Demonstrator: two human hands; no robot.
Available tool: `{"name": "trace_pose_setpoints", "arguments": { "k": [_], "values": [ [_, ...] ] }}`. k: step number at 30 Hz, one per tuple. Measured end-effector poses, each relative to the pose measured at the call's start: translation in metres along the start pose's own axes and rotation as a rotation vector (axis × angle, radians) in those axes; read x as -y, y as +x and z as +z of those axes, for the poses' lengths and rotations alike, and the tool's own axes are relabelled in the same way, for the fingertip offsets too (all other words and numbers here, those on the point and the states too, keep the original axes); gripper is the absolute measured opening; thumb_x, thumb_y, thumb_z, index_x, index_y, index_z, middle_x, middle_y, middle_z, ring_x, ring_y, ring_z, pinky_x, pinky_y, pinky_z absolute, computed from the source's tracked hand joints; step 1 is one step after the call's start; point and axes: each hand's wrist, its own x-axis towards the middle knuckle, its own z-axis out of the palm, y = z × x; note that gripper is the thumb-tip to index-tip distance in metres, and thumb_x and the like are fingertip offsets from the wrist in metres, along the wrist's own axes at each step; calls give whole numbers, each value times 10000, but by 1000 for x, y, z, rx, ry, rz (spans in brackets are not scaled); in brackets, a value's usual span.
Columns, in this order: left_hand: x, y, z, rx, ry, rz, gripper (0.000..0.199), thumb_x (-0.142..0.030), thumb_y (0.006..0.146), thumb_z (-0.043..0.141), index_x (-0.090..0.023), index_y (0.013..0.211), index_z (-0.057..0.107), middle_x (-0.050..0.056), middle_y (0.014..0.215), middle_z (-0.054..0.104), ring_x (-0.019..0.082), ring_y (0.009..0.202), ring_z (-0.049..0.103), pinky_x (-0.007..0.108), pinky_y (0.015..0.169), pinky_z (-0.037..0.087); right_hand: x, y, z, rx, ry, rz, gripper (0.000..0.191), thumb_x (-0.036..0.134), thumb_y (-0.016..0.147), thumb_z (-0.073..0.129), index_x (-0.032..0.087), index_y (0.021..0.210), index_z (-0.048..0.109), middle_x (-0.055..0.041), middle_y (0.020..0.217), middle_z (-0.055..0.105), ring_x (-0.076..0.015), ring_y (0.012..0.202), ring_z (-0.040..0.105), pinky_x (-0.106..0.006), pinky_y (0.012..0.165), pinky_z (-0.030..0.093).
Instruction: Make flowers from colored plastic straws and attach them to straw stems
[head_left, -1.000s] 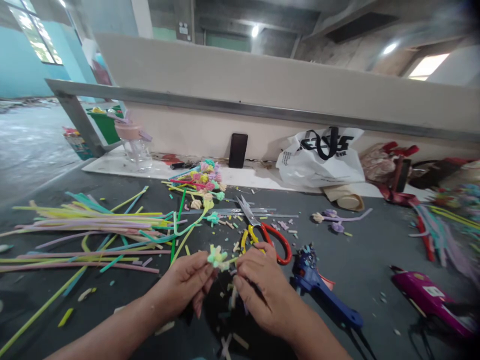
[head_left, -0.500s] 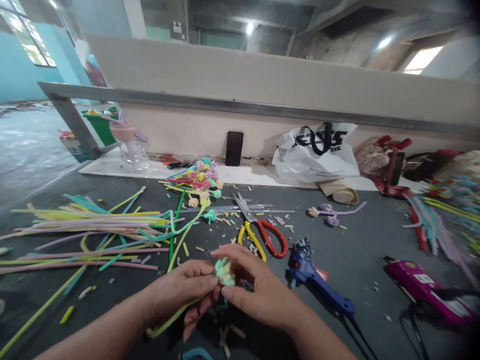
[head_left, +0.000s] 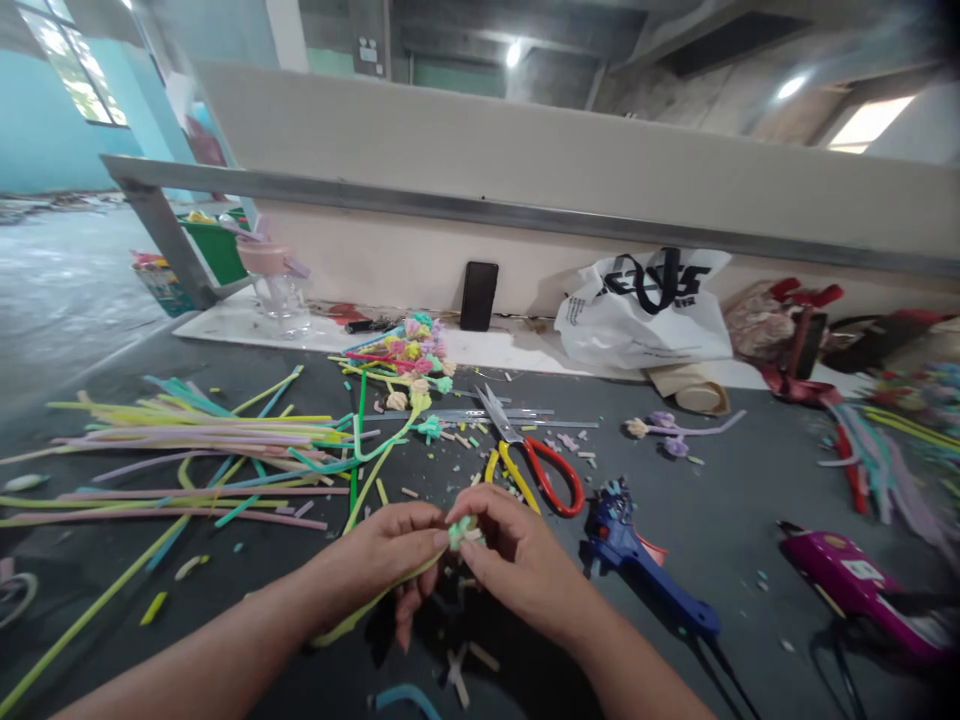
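Note:
A small mint-green and cream flower [head_left: 463,533] made of fuzzy stem pieces is pinched between both hands at the lower middle. My left hand [head_left: 394,555] is closed on its yellow-green stem [head_left: 352,618], which hangs out below the palm. The thumb and index finger of my right hand [head_left: 510,555] press on the flower's petals. Just beyond the hands, scissors [head_left: 517,440] with red and yellow handles lie open. Right of them is a blue glue gun [head_left: 645,560]. Finished flowers [head_left: 412,355] lie in a bunch further back.
Loose fuzzy stems [head_left: 202,440] spread over the left of the dark table. A magenta tool [head_left: 855,580] lies at the right, a purple flower [head_left: 675,430] nearer the middle. Behind stand a phone [head_left: 478,296], a white bag [head_left: 645,310] and a clear cup [head_left: 277,290].
The view has shifted slightly, so the table items sit further right. My right thumb and fingers have closed in on the flower, covering more of it.

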Motion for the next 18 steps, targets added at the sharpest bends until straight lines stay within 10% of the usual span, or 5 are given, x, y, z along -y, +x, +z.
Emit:
{"name": "trace_pose_setpoints", "arguments": {
  "k": [18],
  "values": [
    [5, -1, 3, -258, 910, 368, 275, -286, 878, 367, -170, 743, 576, 18, 685, 574, 125, 631, 509, 222, 595, 361, 0, 1, 1, -34, -106, 17, 215, 66, 704, 511, 207, 846, 590, 16, 765, 531, -114, 665, 489, -226, 598, 384]
  ]
}}
